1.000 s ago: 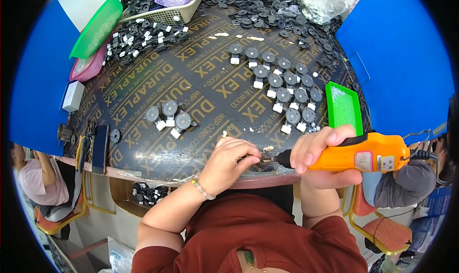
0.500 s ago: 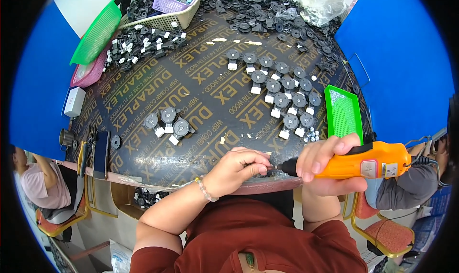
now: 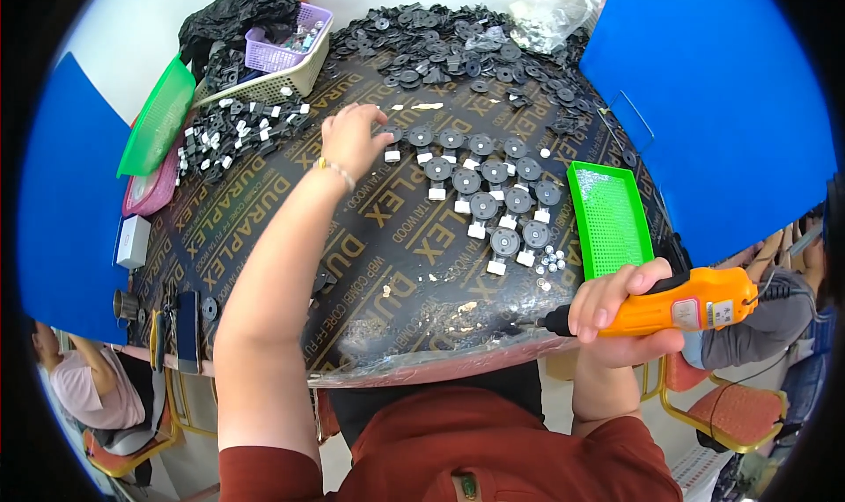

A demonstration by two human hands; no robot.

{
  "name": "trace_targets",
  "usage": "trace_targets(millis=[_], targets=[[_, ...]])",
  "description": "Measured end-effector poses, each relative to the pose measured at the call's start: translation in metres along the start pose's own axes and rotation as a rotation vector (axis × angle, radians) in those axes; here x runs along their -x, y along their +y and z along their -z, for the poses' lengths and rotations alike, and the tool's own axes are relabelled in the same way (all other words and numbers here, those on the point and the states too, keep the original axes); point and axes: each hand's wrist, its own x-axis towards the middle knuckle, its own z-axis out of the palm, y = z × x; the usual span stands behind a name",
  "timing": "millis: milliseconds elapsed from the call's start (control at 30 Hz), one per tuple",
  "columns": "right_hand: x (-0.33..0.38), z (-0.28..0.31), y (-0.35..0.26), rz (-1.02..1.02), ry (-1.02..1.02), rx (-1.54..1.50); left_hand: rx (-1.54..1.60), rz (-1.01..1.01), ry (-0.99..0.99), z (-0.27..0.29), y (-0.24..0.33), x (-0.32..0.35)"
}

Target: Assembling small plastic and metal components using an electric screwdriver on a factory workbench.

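Observation:
My right hand (image 3: 616, 313) is wrapped round an orange electric screwdriver (image 3: 695, 305). Its black nose points left over the table's near edge, with the bit just above the dark surface. My left arm stretches far forward. At its end my left hand (image 3: 352, 139) has thumb and fingers apart, right beside a round black part with a white block (image 3: 393, 139) at the left end of the back row. Whether the thumb touches that part I cannot tell. Several similar assemblies (image 3: 483, 205) stand in rows to its right. My forearm mostly hides another dark part (image 3: 324, 279).
A green tray (image 3: 613, 220) lies right of the rows, small shiny pieces (image 3: 550, 260) beside it. Loose black discs (image 3: 431, 49) heap at the back. Black-and-white parts (image 3: 238, 132) pile at left, near a beige basket (image 3: 304, 71) and a green basket (image 3: 158, 119). Co-workers sit both sides.
My left hand has left the screwdriver tip and reached forward and left to the back row. The right hand keeps its grip on the screwdriver. The view has shifted slightly.

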Motion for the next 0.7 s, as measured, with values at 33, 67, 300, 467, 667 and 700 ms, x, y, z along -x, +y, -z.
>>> trace_targets(millis=[33, 67, 300, 467, 667, 700], targets=[[0.001, 0.002, 0.0, 0.005, 0.005, 0.043, -0.048, 0.019, -0.063, -0.004, -0.009, -0.012], [0.001, 0.004, 0.001, 0.006, 0.003, 0.083, -0.015, -0.002, -0.043, -0.024, -0.032, -0.021], [0.002, 0.02, 0.001, 0.012, 0.055, 0.154, -0.097, -0.035, -0.125, -0.02, -0.033, -0.01], [-0.004, 0.021, 0.004, 0.011, 0.041, 0.138, 0.157, -0.069, -0.115, 0.039, 0.027, 0.064], [-0.013, 0.001, 0.03, -0.082, 0.029, -0.056, 0.249, -0.221, -0.279, 0.028, 0.101, 0.182], [-0.014, -0.005, 0.034, -0.135, 0.024, -0.124, 0.268, -0.206, -0.271, 0.022, 0.101, 0.19]])
